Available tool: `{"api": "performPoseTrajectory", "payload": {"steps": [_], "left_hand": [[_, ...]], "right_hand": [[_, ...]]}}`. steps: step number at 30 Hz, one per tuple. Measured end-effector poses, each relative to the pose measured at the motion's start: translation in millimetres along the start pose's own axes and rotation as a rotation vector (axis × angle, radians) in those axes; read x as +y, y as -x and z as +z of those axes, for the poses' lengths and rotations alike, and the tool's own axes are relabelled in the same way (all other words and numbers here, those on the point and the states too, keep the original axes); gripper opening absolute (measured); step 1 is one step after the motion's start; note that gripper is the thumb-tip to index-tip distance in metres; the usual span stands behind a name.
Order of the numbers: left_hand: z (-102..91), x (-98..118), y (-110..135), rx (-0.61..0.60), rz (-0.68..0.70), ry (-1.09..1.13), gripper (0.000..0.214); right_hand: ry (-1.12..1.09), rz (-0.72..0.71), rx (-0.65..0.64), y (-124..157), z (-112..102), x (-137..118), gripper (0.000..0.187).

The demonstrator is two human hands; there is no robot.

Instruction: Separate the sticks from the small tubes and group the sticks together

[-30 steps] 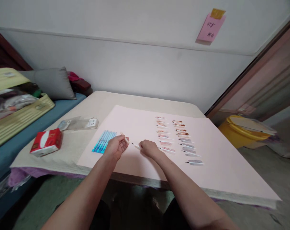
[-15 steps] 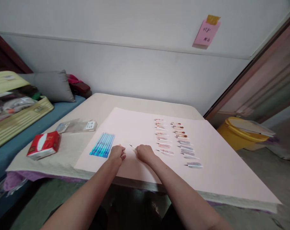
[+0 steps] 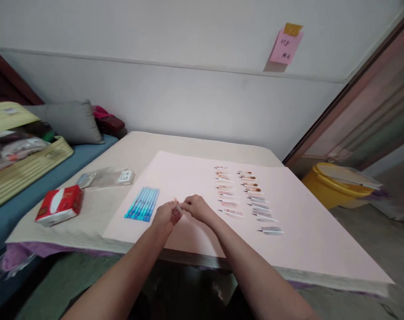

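Observation:
My left hand (image 3: 166, 216) and my right hand (image 3: 195, 207) meet over the pink sheet (image 3: 309, 240) near the table's front edge. Both are closed on one small pen part (image 3: 177, 207), a pale cap or barrel between their fingertips. Left of my hands lies a tight row of blue pens (image 3: 143, 203). To the right, two columns of small pen pieces (image 3: 245, 194) lie on the sheet, pinkish ones at the back and greyish ones nearer me.
A red tissue pack (image 3: 58, 205) and a clear plastic packet (image 3: 105, 178) lie on the beige tablecloth at left. A yellow-green case (image 3: 25, 164) and grey pillow (image 3: 70, 121) sit on the blue bed. A yellow bin (image 3: 335, 184) stands right of the table.
My hands were apart, the right one holding a thin pointed refill and the left a cap. They have come together and now touch around the piece.

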State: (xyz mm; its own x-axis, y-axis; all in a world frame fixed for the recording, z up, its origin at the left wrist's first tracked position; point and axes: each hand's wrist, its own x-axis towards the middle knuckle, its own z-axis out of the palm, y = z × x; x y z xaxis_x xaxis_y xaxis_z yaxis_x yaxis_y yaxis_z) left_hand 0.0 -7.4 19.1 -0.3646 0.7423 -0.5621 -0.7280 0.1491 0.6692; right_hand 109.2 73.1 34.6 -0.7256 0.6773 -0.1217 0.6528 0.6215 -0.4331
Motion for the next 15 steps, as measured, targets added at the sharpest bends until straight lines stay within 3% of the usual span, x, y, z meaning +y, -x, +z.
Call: {"api": "performPoseTrajectory", "payload": {"steps": [6,10,15], "left_hand": [[-5.0,15,-2,0.002,-0.027,0.015,0.011],[-4.1,19,2,-0.045,-0.011,0.017,0.014],[-0.9,20,10,-0.094,-0.029,0.013,0.016]], "right_hand": [[0.236,0.190,-0.012,5,12,15,0.025],[0.174,0.225,-0.032,5,15,22,0.022],[0.006,0.253,0.001,-1,-8,33,0.020]]}}
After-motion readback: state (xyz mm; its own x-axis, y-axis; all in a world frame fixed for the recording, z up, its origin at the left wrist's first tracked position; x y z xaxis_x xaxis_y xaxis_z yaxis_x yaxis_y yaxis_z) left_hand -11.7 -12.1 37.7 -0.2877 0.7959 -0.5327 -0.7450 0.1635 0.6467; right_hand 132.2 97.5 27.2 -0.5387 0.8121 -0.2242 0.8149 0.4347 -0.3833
